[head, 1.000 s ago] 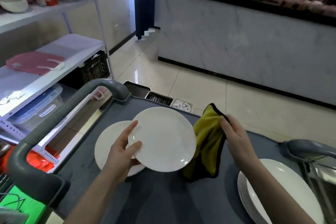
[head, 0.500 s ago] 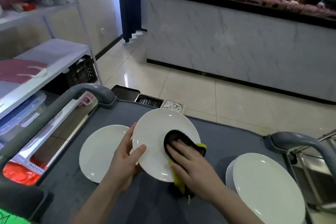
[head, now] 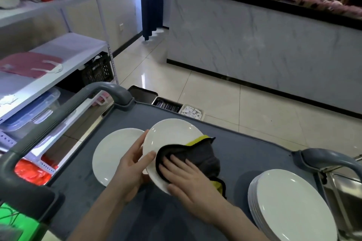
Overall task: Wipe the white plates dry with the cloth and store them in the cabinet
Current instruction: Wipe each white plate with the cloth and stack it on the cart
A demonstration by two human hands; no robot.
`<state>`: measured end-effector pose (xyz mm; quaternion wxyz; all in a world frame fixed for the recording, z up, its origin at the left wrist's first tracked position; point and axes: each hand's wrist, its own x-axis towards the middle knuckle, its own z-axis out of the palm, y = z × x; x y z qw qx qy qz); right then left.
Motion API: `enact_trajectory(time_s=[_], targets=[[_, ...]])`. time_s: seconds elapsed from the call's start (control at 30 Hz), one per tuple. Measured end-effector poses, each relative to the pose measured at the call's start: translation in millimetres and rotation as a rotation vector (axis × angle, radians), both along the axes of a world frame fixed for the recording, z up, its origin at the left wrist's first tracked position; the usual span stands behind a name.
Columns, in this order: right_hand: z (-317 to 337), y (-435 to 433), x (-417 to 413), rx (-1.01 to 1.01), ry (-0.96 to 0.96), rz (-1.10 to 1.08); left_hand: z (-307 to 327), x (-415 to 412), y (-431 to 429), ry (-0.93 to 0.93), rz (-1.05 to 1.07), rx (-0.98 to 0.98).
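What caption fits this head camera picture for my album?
Left hand holds a round white plate; right hand presses a grey-and-yellow cloth on it.

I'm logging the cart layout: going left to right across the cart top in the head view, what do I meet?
A flat plate → left hand → held plate → stack of plates. The cloth and right hand overlap the held plate, so they're left out.
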<state>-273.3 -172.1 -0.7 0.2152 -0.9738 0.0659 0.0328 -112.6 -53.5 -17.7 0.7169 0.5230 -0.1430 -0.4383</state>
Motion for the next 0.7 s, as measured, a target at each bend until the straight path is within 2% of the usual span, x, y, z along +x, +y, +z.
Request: enact_trajectory(time_s=[0.2, 0.33, 0.47, 0.7], targets=[[-6, -1, -34, 0.031, 0.090, 0.077, -7, -3, 8, 0.030, 0.060, 0.057], [-10, -32, -28, -0.119, 0.084, -0.123, -3, -8, 10, -0.008, -0.013, 0.050], [-5, -38, 2, -0.076, 0.023, -0.238, 4, -8, 10, -0.082, -0.158, 0.046], [-6, 13, 23, -0.001, -0.085, -0.045, -4, -1, 13, -0.050, -0.163, 0.041]])
